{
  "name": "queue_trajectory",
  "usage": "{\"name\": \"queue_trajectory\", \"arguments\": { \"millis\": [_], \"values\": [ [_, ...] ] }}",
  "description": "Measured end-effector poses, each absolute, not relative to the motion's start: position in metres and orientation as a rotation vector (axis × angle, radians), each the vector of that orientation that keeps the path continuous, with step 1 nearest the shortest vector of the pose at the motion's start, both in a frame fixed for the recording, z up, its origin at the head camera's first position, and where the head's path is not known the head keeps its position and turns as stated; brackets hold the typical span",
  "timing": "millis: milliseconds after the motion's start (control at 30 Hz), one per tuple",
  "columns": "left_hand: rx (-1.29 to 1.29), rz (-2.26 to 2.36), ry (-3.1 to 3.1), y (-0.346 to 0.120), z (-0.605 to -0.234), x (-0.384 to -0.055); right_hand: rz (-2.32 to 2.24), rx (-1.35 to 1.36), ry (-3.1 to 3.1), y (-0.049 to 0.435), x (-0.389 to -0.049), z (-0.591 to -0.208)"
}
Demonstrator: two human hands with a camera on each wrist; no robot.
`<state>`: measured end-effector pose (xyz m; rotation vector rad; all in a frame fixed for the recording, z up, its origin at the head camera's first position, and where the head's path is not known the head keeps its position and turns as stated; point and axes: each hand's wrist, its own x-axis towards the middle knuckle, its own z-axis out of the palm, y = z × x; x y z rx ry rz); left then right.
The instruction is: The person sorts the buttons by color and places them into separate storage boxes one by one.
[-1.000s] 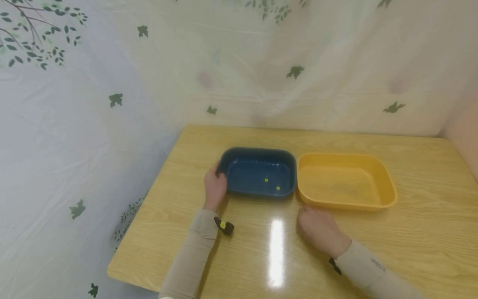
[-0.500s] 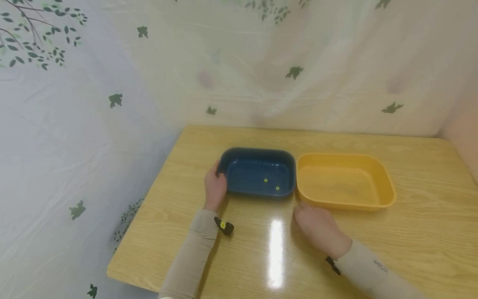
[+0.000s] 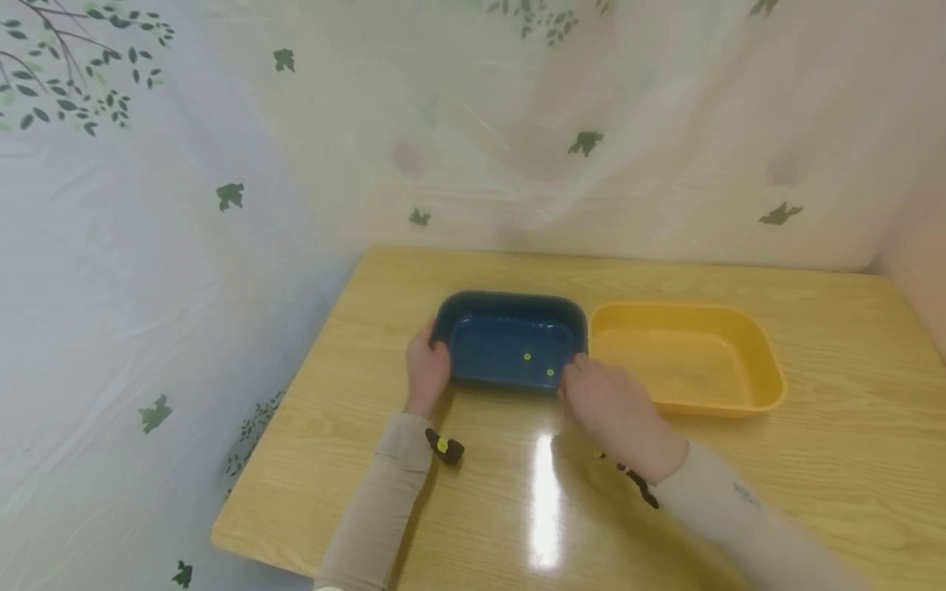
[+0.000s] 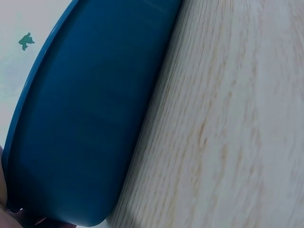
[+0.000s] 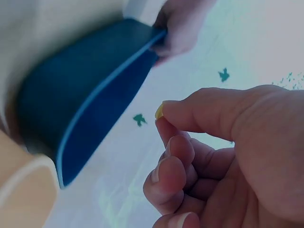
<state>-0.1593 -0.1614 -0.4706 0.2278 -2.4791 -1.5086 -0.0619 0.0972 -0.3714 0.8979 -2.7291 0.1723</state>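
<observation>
My left hand (image 3: 427,371) grips the left end of a dark blue plastic tub (image 3: 488,382), thumb over the rim. In the left wrist view the tub's outer wall (image 4: 90,114) fills much of the frame. Between thumb and index finger my right hand (image 3: 621,419) pinches a small yellow disc (image 5: 159,111), best seen in the right wrist view. That hand is raised at the tub's front right corner. On the tub floor lie two similar small discs, one yellow disc (image 3: 527,356) further back and another yellow disc (image 3: 550,373) nearer the hand.
A larger yellow tub (image 3: 761,373) stands close on the right of the blue one, its near left corner hidden by the right hand. Both rest on a wooden table (image 3: 473,525). Behind and to the left hangs a pale leaf-patterned curtain (image 3: 473,123).
My right hand has shifted left along the table, then risen forward to the blue tub's front right corner. The left hand and both tubs stay put.
</observation>
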Motion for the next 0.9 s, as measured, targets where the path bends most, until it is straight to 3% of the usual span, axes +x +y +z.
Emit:
{"name": "queue_trajectory", "arguments": {
  "millis": [500, 900],
  "values": [
    [0.187, -1.504, -2.483, -0.159, -0.471, -0.145, 0.207, 0.83, -2.83, 0.085, -0.098, -0.371],
    [0.212, -1.505, -2.488, -0.156, -0.463, -0.152, 0.077, 0.808, -2.996, 0.08, -0.131, -0.378]
  ]
}}
